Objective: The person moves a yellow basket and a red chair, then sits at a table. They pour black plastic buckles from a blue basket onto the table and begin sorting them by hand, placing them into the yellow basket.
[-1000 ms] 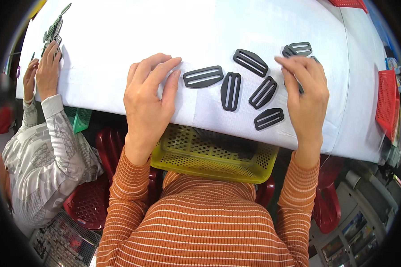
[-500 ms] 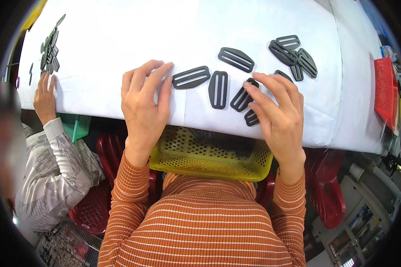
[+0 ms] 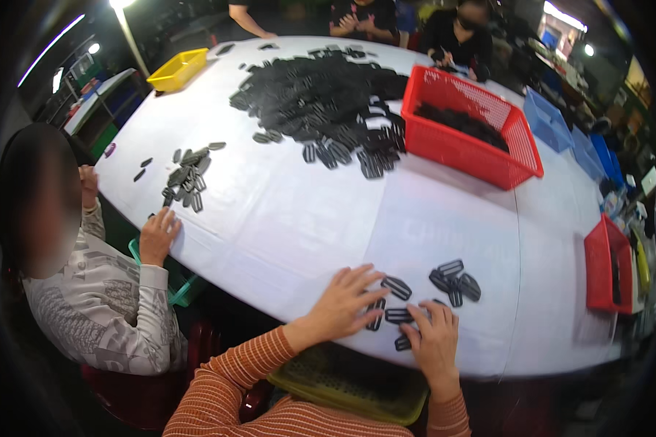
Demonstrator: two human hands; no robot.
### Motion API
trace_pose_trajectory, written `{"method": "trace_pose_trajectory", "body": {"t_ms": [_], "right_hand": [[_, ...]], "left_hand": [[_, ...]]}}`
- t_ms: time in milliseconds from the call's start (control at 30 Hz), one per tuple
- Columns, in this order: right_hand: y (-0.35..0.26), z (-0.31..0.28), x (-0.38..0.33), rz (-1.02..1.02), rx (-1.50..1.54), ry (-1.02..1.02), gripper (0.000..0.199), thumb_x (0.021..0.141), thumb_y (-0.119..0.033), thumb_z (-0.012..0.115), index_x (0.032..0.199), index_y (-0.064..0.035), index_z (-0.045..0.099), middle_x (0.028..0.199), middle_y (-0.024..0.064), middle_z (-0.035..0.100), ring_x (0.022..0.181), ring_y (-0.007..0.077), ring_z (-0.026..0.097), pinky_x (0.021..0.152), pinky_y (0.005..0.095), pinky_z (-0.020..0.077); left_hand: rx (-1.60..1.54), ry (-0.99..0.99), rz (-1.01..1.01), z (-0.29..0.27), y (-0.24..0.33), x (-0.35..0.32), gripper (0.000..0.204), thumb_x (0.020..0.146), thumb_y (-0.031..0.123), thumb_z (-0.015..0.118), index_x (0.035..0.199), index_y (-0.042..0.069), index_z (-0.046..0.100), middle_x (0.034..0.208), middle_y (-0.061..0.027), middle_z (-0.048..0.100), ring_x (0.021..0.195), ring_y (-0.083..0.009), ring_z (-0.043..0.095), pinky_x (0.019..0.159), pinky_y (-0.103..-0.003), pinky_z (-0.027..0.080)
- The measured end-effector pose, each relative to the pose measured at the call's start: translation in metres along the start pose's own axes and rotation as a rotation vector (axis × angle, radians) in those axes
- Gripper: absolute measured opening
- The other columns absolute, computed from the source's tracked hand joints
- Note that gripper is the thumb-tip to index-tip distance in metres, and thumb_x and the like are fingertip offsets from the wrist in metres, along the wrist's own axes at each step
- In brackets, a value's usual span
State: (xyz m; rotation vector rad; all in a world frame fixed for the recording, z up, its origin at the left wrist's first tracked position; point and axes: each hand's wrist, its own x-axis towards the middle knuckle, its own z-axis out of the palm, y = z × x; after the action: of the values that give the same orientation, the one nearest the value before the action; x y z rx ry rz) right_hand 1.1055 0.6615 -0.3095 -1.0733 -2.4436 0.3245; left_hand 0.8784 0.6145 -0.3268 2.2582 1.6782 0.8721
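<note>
My left hand (image 3: pixel 345 300) lies flat on the white table (image 3: pixel 284 218) near its front edge, fingers spread, touching a black plastic slide buckle (image 3: pixel 377 313). My right hand (image 3: pixel 433 339) rests palm down beside it, fingertips on another black buckle (image 3: pixel 399 315). One more buckle (image 3: pixel 396 287) lies just beyond my left fingers. A small cluster of black buckles (image 3: pixel 455 280) sits a little further out to the right. A yellow-green perforated basket (image 3: pixel 350 382) hangs below the table edge at my lap.
A large heap of black buckles (image 3: pixel 321 95) covers the table's far middle. A red basket (image 3: pixel 470 135) of buckles stands beside it. A smaller red basket (image 3: pixel 608 266) is at the right edge, a yellow tray (image 3: pixel 176 68) far left. A person on my left has a hand (image 3: pixel 157 234) near another buckle pile (image 3: pixel 188 175); other people sit opposite.
The view has lifted from looking straight down to looking across the whole table. My right hand has slid left and nearer, onto the buckles beside my left hand.
</note>
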Motion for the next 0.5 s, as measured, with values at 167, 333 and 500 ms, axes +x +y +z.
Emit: {"method": "trace_pose_trajectory", "body": {"t_ms": [167, 333, 500], "right_hand": [[-0.02, -0.007, -0.039, 0.368, -0.084, 0.077, 0.031, 0.078, -0.012, 0.074, 0.109, -0.008, 0.07, 0.102, 0.008, 0.059, 0.094, 0.0298, 0.059, 0.078, 0.0429, 0.0482], [-0.027, 0.005, -0.039, 0.275, 0.08, 0.179, 0.027, 0.078, -0.008, 0.074, 0.105, -0.0079, 0.072, 0.096, 0.008, 0.062, 0.088, 0.0282, 0.061, 0.074, 0.0387, 0.0511], [-0.011, -0.007, -0.047, 0.33, 0.279, 0.244, 0.019, 0.083, -0.004, 0.071, 0.102, -0.0043, 0.071, 0.092, 0.011, 0.065, 0.08, 0.0264, 0.065, 0.066, 0.0358, 0.0515]], "left_hand": [[0.103, -0.247, 0.058, 0.012, 0.003, 0.024, 0.06, 0.095, 0.052, 0.056, 0.146, 0.021, 0.047, 0.157, -0.0144, 0.03, 0.148, -0.0389, 0.019, 0.113, -0.068, 0.02], [0.17, -0.325, 0.123, 0.03, 0.018, 0.033, 0.061, 0.096, 0.056, 0.05, 0.148, 0.026, 0.044, 0.157, -0.0148, 0.031, 0.147, -0.0422, 0.02, 0.11, -0.073, 0.016], [0.21, -0.34, 0.232, 0.035, 0.026, 0.023, 0.053, 0.097, 0.053, 0.051, 0.147, 0.036, 0.045, 0.158, -0.0085, 0.033, 0.147, -0.0417, 0.022, 0.11, -0.074, 0.015]]}}
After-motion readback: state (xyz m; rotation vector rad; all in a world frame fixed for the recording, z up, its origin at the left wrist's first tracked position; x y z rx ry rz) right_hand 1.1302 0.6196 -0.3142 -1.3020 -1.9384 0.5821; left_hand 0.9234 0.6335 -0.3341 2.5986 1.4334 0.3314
